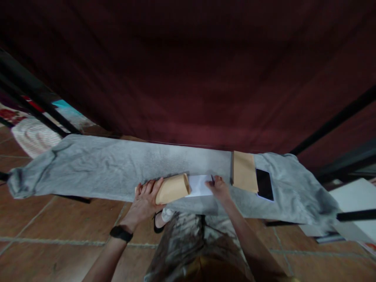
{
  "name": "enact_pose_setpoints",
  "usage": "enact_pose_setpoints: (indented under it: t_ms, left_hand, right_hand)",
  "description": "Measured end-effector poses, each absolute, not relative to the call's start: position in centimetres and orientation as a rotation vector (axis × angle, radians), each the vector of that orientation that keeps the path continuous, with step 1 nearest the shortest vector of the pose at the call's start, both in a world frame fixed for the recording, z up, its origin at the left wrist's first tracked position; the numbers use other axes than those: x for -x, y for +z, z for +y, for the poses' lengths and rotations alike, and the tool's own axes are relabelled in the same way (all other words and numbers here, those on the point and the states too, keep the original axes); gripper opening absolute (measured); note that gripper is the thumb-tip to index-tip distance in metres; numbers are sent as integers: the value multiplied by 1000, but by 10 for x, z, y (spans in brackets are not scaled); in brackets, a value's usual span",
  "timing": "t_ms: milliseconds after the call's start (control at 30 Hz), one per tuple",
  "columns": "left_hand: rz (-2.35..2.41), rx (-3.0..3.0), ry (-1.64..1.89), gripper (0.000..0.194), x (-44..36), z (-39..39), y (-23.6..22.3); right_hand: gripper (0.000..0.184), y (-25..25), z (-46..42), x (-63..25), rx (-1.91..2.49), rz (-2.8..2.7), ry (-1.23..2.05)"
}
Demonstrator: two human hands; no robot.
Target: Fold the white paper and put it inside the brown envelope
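Observation:
A brown paper envelope [174, 188] lies on a grey cloth, its mouth gaping toward the right. My left hand [145, 196], with a dark band at the wrist, rests flat across the envelope's left end, fingers spread. From the open mouth a white sheet of paper [199, 185] extends to the right; how far it reaches inside is hidden. At the sheet's right end, the fingers of my right hand [219, 188] are curled together on its edge. A small dark mark or thin object shows by those fingertips, too blurred to name.
Grey cloth [96, 164] covers a long narrow bench. To the right lie another brown envelope [244, 172] and a dark-screened phone [264, 185]. A dark red curtain [188, 78] hangs behind. Black metal bars [335, 120] flank the bench, and white boards [357, 199] stand at far right.

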State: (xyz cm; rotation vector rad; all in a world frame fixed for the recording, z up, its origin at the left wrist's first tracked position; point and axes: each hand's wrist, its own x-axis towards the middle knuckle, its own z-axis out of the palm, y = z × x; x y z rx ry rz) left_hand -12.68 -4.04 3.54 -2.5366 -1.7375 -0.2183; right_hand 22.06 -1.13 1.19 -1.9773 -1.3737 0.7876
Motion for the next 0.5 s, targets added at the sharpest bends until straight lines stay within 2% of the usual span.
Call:
enact_pose_setpoints:
  t_ms: [67, 167, 233, 400, 500]
  left_hand:
    - [-1825, 2490, -174, 97, 135, -49, 32]
    - [-1914, 2451, -135, 96, 143, -60, 28]
    - [-1936, 2445, -143, 96, 147, -65, 26]
    - [-1969, 2461, -156, 96, 149, -67, 25]
    - [-1966, 2488, -162, 97, 147, -64, 27]
  right_hand:
    - [49, 5, -13, -214, 2161, -1538, 618]
    - [49, -3, -11, -203, 2231, -1538, 604]
    - [45, -5, -9, -202, 2167, -1398, 689]
    - [21, -7, -11, -214, 1902, -1251, 816]
    - [28, -4, -16, -223, 1730, -1190, 855]
